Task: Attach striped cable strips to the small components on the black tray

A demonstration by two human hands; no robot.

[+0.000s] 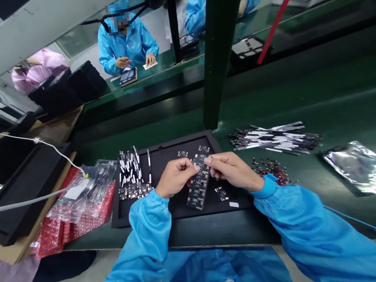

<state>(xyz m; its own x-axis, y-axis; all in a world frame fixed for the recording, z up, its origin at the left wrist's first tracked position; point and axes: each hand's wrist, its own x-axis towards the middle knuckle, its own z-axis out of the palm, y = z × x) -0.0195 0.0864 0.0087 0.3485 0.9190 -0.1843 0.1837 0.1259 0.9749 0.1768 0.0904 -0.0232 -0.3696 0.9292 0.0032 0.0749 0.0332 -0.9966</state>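
Both hands meet over a black foam tray (pixel 164 151). Between them is a dark strip of small circuit boards (pixel 198 190), tilted, its lower end towards me. My left hand (pixel 176 176) pinches the strip's left edge with thumb and forefinger. My right hand (pixel 233 169) pinches its upper right edge; the fingertips partly hide that spot. Small loose circuit boards (pixel 222 194) lie in the tray beside and beyond the strip. At the tray's left are boards with black-and-white flex cables (pixel 130 168), set in rows. A small white piece (pixel 234 205) rests near the front edge.
Right of the tray lie a pile of black-and-white cables (pixel 276 138), a heap of tiny dark parts (pixel 272 171) and a silver bag (pixel 368 166). Red bubble wrap (pixel 77 228) and clear bags (pixel 83 187) are at left. A green post (pixel 218 61) rises behind; co-workers sit beyond.
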